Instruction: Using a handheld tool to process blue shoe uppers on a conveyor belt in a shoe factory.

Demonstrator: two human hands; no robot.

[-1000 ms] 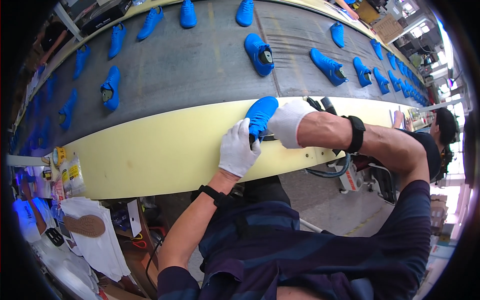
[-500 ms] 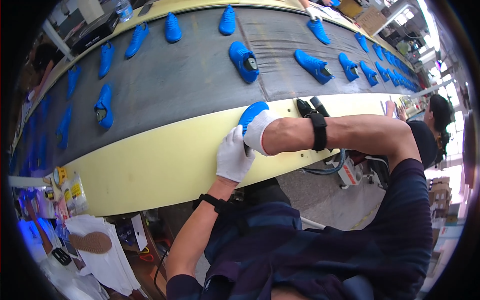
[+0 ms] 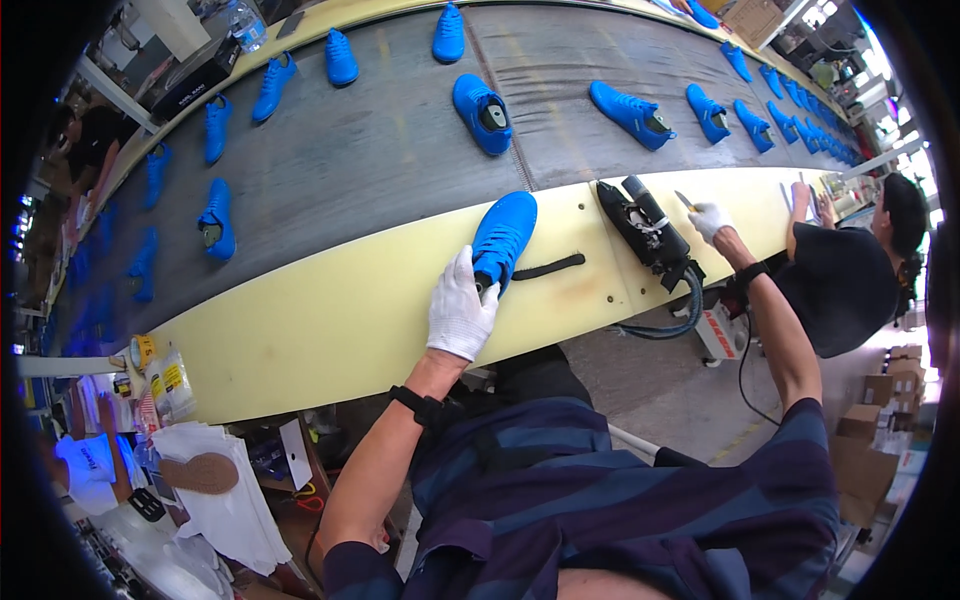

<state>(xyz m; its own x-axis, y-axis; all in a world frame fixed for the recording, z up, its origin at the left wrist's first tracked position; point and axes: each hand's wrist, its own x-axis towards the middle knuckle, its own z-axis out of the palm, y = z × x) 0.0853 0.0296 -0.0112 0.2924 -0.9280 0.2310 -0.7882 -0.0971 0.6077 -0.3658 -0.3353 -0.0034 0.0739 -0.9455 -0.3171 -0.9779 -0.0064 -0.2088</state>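
A blue lace-up shoe (image 3: 505, 230) rests on the pale yellow table ledge (image 3: 330, 320), toe pointing away from me. My left hand (image 3: 462, 305), in a white glove, grips it at the heel opening, thumb by the collar. Out to the right, my gloved right hand (image 3: 712, 222) is closed on a small pointed tool (image 3: 686, 202) that looks like a knife. Beside the shoe lies a short black strip (image 3: 550, 266). Between the shoe and my right hand sits a black shoe-shaped device (image 3: 640, 222) with a cylinder on it and a hose (image 3: 692, 305).
Beyond the ledge runs a dark conveyor belt (image 3: 350, 150) carrying several blue shoes (image 3: 484, 115). A tape roll (image 3: 142, 350) sits at the ledge's left end, above white sheets (image 3: 225, 500) with a brown sole (image 3: 200, 474). A co-worker (image 3: 850, 270) sits at the right.
My right hand has left the shoe and swung right, where it now holds the small tool. The shoe and black strip are uncovered. A co-worker's gloved hand at the far side is gone from view.
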